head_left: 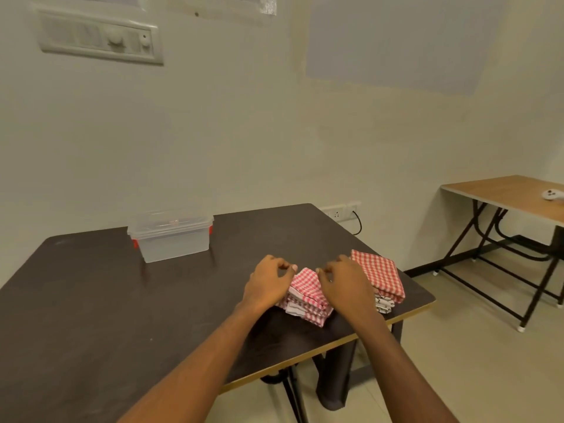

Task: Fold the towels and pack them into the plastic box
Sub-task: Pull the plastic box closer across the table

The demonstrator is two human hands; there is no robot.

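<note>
- The plastic box (pixel 171 239) stands at the far left of the table (pixel 91 300), well apart from my hands. Its lid (pixel 171 222) appears to be on.
- My left hand (pixel 268 283) lies against the left side of the pile of folded towels (pixel 308 296). The fingers are curled over its far edge and grip it.
- The pile sits near the right front edge of the table, between my two hands.
- My right hand (pixel 345 280) mirrors the left on the pile's right side, fingers curled in and gripping. Both forearms reach straight forward, wrists low.
- A second pile (pixel 378 277) lies just beside my right hand.
- Procedure: squeeze evenly from both sides and support the bottom layer so no fold slips. I judge the lid must come off before packing.
</note>
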